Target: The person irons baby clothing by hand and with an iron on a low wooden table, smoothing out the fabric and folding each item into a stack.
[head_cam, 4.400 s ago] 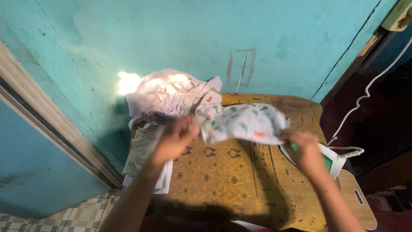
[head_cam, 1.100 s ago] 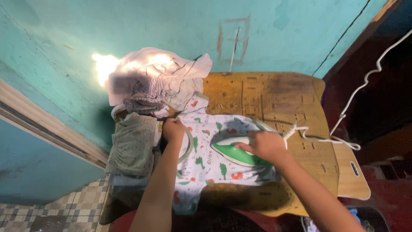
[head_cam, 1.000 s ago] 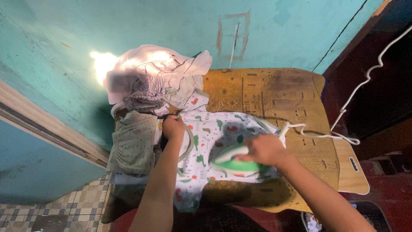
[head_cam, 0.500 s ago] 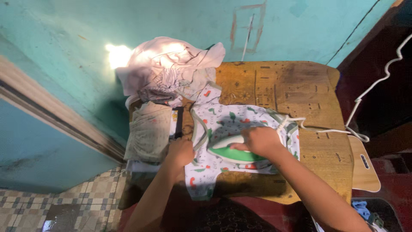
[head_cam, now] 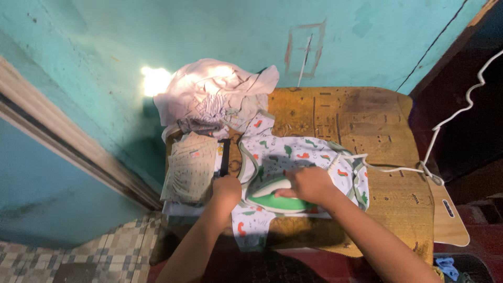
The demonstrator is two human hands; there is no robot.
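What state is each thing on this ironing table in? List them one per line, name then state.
green and white iron: flat on the garment, gripped by the right hand.
printed baby garment: spread out, hem hanging off the near edge, pinned at its edge by the left hand.
cord: slack, trailing right.
folded clothes: stacked at left.
pink heap: crumpled, unfolded.
patterned table cover: laid flat.
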